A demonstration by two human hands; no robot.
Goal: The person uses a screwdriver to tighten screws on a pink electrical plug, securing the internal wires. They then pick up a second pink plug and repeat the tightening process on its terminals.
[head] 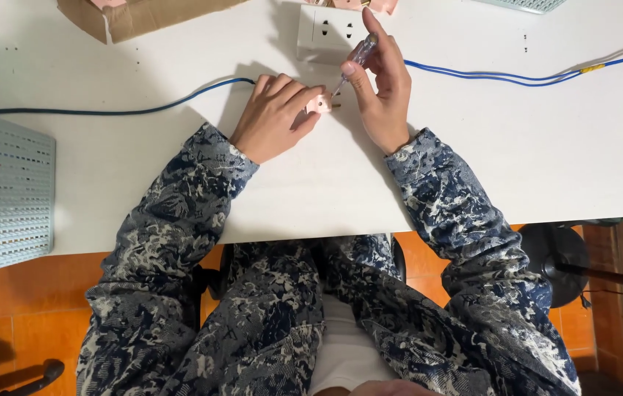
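1. Nearest the body, the left hand (276, 116) is curled down on the white table (473, 161), pinching a small pink plug (320, 103) at its fingertips.
2. At about 3 o'clock from it, the right hand (383, 88) is closed round a clear-handled screwdriver (355, 61), tip right at the plug.
3. Up at 12 o'clock there's a white socket block (326, 33).
4. A blue cable (532, 75) trails off both ways, 9 and 3 o'clock.

A socket block (328, 33) lies on the table (532, 161) behind both hands, basket (3, 194) at left.
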